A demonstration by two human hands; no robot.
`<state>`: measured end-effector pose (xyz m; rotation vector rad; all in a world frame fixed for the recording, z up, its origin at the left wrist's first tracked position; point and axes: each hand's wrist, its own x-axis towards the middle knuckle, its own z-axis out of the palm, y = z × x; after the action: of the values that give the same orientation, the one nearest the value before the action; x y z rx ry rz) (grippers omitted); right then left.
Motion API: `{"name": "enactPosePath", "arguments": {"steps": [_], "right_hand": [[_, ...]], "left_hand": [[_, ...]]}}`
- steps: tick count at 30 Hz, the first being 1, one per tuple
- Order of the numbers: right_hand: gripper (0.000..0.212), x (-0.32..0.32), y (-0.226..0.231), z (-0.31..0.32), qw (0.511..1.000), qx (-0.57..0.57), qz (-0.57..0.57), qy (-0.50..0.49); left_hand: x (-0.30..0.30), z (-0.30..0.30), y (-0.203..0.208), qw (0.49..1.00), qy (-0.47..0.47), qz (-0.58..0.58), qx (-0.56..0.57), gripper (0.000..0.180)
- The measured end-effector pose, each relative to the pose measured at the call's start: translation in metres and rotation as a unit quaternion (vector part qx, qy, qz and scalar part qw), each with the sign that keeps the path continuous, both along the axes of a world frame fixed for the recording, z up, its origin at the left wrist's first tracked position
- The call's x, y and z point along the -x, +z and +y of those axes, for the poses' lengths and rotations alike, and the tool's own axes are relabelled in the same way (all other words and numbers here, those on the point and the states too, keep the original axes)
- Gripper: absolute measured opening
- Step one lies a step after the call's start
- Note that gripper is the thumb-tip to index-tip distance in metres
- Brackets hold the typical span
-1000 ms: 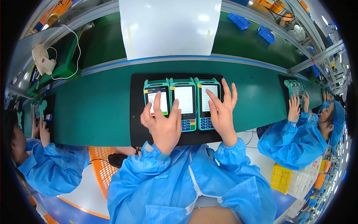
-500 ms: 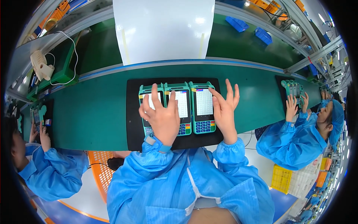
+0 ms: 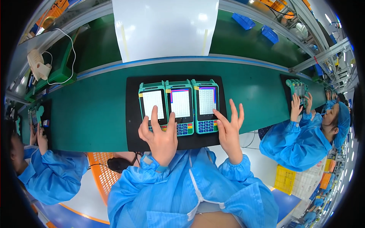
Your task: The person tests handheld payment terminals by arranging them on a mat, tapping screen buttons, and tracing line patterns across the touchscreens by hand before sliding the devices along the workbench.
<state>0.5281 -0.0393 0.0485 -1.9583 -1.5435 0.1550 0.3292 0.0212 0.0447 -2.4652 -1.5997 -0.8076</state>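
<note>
Left hand [image 3: 162, 140] spread wide, empty, over left card reader [image 3: 152, 99] and middle card reader [image 3: 180, 104] | right hand [image 3: 230, 133] spread, empty, forefinger at right card reader [image 3: 206, 102]; contact unclear | all three abreast on black mat [image 3: 133, 114], seemingly for easy reach

Green terminals [image 3: 205, 120]; white gridded screens [image 3: 181, 106]; black mat [image 3: 133, 114].

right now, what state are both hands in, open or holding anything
Left hand: open, holding nothing, fingers over the left payment terminal and middle payment terminal.
Right hand: open, holding nothing, index fingertip at the right payment terminal.
</note>
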Motion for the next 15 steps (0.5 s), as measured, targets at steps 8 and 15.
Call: {"name": "enactPosePath", "arguments": {"steps": [8,15], "right_hand": [[0.028,-0.003,-0.005,-0.009,1.000,-0.006,0.003,0.004],[0.028,-0.001,-0.012,-0.007,1.000,-0.019,0.006,0.013]], "left_hand": [[0.008,-0.010,-0.007,1.000,-0.024,0.000,0.000,0.031],[0.004,-0.010,-0.012,0.999,-0.038,0.002,-0.006,0.031]]}}
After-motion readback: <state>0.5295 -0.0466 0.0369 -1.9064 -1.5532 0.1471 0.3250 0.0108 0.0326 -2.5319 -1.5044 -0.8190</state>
